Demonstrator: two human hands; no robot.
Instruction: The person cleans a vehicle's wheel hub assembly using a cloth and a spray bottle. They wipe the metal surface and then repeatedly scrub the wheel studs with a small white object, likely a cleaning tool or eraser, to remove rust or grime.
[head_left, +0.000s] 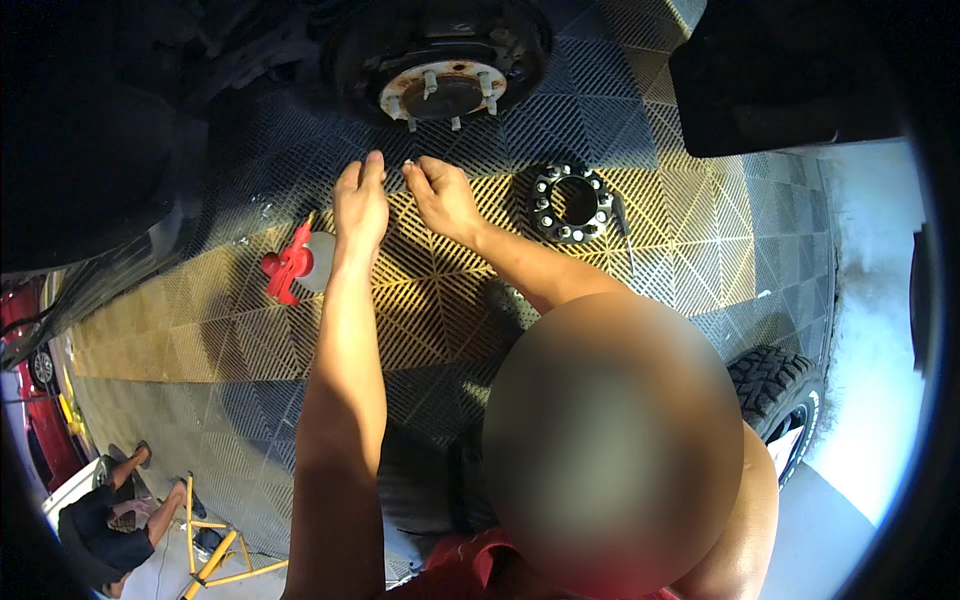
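Note:
Before me is a wheel hub (390, 96) with several threaded studs and rusty patches on its face. Below it, my right hand (442, 191) has thumb and forefinger closed on a small pale piece (409, 163), too small to identify. Just left of it is my left hand (361, 202), fingers bent and close together; whether it holds anything is hidden. A spray bottle with a red trigger head (289, 266) lies beside my left wrist. Right of my right hand, a black wheel spacer (559, 232) with several bright studs or nuts rests on the floor tiles.
A mud flap (750, 82) hangs at upper right. A tyre (772, 386) lies behind me by the wall. At lower left are a yellow metal frame (217, 555), another person (105, 525) and a red car (49, 420). Ribbed tiles (435, 300) cover the floor.

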